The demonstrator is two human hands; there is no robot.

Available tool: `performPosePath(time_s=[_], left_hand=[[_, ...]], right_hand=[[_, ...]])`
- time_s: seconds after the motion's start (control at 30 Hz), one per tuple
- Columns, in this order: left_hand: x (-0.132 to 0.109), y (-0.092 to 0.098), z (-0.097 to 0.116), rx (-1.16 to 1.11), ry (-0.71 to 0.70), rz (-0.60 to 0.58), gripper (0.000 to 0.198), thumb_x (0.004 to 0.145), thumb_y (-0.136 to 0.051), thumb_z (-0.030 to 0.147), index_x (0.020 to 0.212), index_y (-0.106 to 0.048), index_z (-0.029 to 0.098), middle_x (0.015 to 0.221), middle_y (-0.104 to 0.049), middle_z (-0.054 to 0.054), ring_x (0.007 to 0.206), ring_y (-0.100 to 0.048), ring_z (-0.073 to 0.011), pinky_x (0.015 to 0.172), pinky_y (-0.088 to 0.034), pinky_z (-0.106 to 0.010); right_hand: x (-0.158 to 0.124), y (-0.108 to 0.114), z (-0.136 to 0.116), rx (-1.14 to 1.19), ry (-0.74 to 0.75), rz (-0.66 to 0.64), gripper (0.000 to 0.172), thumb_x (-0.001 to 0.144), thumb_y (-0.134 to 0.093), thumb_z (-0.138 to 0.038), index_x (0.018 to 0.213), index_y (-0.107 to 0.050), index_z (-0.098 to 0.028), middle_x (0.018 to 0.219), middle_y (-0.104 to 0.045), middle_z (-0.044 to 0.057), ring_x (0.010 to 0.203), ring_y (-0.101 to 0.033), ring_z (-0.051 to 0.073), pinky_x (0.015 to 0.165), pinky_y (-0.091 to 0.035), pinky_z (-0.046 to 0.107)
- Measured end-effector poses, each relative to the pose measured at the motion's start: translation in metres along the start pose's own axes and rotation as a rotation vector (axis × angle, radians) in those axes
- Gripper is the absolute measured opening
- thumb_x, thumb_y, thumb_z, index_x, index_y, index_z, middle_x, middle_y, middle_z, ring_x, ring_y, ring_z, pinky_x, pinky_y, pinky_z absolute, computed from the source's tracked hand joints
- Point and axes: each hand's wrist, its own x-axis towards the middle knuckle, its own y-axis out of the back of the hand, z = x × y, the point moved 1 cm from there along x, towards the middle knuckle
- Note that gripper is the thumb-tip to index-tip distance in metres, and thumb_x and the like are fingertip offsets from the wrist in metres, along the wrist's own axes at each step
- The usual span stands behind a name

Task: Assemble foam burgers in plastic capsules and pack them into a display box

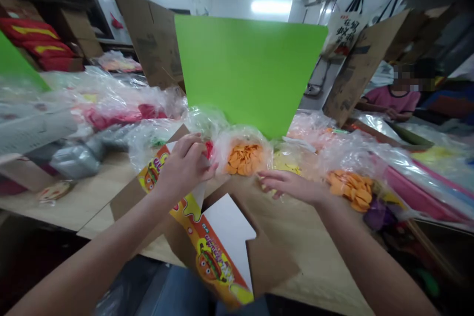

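My left hand (183,168) is closed on the top edge of a long printed card (202,242), orange and yellow with burger pictures and a white back, which slants from the table toward my lap. My right hand (291,185) lies open, fingers stretched left, just in front of a clear bag of orange pieces (244,158). A brown cardboard cut-out (266,252) lies flat under the card on the wooden table (326,266). A small red thing (209,149) shows beside my left fingers.
A green board (248,69) stands upright behind the bags. More plastic bags hold orange pieces (351,190), pink items (111,116) and a grey roll (74,160). Cardboard sheets (151,39) lean at the back. Another person (396,98) sits far right.
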Motion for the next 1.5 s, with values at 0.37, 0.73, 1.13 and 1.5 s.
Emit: performPosePath(time_s=[0.37,0.73,1.13,1.5], left_hand=[[-0.042,0.040,-0.013,-0.110,-0.062,0.220,0.040,0.070,-0.058,0.058,0.076,-0.050,0.020,0.087,-0.057,-0.005,0.099,-0.056,-0.0231,0.090,-0.046,-0.042],[-0.145,0.134,-0.024,-0.234,-0.052,0.177,0.046,0.081,-0.034,0.063,0.073,-0.055,0.023,0.077,-0.055,-0.004,0.084,-0.059,-0.0229,0.079,-0.054,-0.043],[-0.184,0.078,0.045,-0.227,0.128,-0.117,0.027,0.070,-0.052,0.004,0.092,-0.056,0.020,0.125,-0.049,-0.012,0.125,-0.037,-0.0318,0.103,-0.024,-0.061],[-0.197,0.096,-0.013,-0.306,0.103,-0.213,0.058,0.071,-0.048,-0.002,0.122,-0.044,0.024,0.136,-0.037,-0.011,0.130,-0.027,-0.0335,0.100,-0.034,-0.056]], right_hand=[[0.014,-0.119,-0.026,-0.280,0.044,-0.330,0.031,0.083,-0.047,-0.046,0.084,-0.060,-0.018,0.053,-0.059,-0.003,0.040,-0.053,0.008,0.039,-0.043,0.019],[0.065,-0.087,-0.036,-0.517,-0.006,0.301,0.023,0.077,-0.047,-0.028,0.080,-0.065,-0.014,0.067,-0.061,0.003,0.047,-0.050,0.010,0.041,-0.037,0.020],[0.089,-0.191,-0.031,-1.207,0.223,0.337,0.035,0.090,-0.035,-0.034,0.115,-0.047,-0.013,0.098,-0.059,0.015,0.089,-0.058,0.026,0.077,-0.043,0.038],[0.094,-0.201,0.022,-1.203,0.403,0.134,0.063,0.081,-0.052,-0.040,0.138,-0.027,-0.032,0.148,-0.012,0.010,0.134,-0.009,0.036,0.101,-0.019,0.053]])
